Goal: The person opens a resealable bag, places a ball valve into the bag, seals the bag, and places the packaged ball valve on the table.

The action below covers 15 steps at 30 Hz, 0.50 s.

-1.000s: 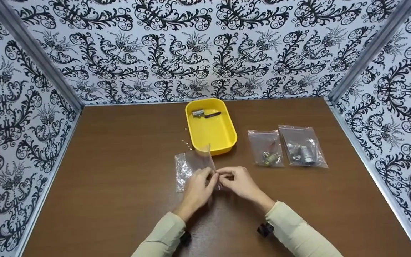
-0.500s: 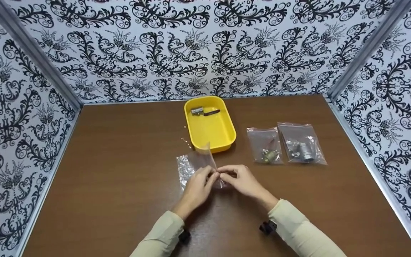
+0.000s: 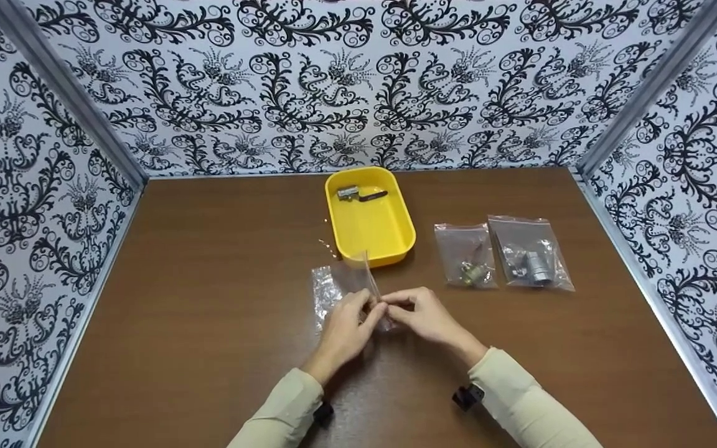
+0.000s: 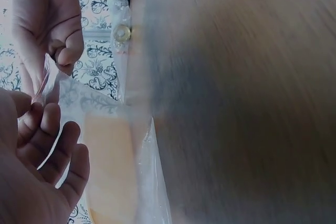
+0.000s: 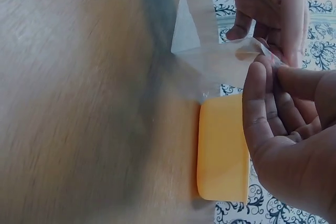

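Note:
Both hands meet at the front of the yellow bin, pinching the top edge of a clear plastic zip bag (image 3: pixel 353 277). My left hand (image 3: pixel 347 326) grips the edge between thumb and fingers. Fingertip to fingertip with it, my right hand (image 3: pixel 424 317) pinches the same edge from the other side. In the right wrist view the see-through bag (image 5: pixel 226 61) stretches away from the fingers, its reddish seal strip at the fingertips. Crinkled clear plastic (image 3: pixel 324 298) lies on the table left of the left hand. Fingers partly hide the held edge.
The yellow bin (image 3: pixel 371 236) holds a ball valve (image 3: pixel 347 193) with a dark lever. To the right lie a zip bag with a brass fitting (image 3: pixel 472 272) and another with a grey metal fitting (image 3: pixel 539 267). Patterned walls (image 3: pixel 346 81) enclose the brown table (image 3: pixel 209 311).
The hands stay together on the bag edge, with only small finger movements. The crinkled plastic has edged slightly right.

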Tool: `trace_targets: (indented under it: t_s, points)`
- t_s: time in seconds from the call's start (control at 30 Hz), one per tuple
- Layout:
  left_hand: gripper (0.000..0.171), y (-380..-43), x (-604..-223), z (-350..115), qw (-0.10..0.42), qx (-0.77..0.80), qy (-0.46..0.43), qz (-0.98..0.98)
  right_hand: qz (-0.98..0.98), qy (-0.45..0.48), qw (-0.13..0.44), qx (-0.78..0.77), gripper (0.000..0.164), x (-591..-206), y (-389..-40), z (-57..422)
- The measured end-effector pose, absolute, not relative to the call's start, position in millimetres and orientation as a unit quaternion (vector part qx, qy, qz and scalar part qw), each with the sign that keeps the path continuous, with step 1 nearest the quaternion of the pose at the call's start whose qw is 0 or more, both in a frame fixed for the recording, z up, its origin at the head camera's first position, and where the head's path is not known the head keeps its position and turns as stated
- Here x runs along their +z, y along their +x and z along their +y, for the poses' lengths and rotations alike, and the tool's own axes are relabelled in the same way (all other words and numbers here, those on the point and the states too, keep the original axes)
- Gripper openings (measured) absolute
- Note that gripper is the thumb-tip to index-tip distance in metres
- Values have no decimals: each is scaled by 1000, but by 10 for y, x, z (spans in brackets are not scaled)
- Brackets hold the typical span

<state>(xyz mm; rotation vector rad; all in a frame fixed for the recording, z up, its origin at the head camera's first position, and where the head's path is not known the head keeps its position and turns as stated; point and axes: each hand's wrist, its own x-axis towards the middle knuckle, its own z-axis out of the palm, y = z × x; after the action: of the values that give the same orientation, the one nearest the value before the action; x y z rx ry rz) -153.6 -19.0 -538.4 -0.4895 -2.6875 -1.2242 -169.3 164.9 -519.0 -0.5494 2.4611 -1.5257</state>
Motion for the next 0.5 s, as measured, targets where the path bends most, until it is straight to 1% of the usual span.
trace_targets:
  t_s: [0.13, 0.33, 0.43, 0.5]
  points:
    - [25, -1537, -5383, -193, 83, -399, -141, -902, 838, -187, 86, -505, 20, -5187, -1684, 1626]
    - [19, -1537, -5381, -204, 90, -387, -148, -905, 840, -169, 73, -510, 19, -5191, -1687, 1619]
    - [20, -1539, -5392, -212, 95, -379, -157, -907, 839, -164, 78, -513, 19, -5198, -1692, 1623]
    - [20, -1541, -5400, -218, 97, -381, -164, -905, 832, -160, 91, -523, 20, -5207, -1693, 1628]
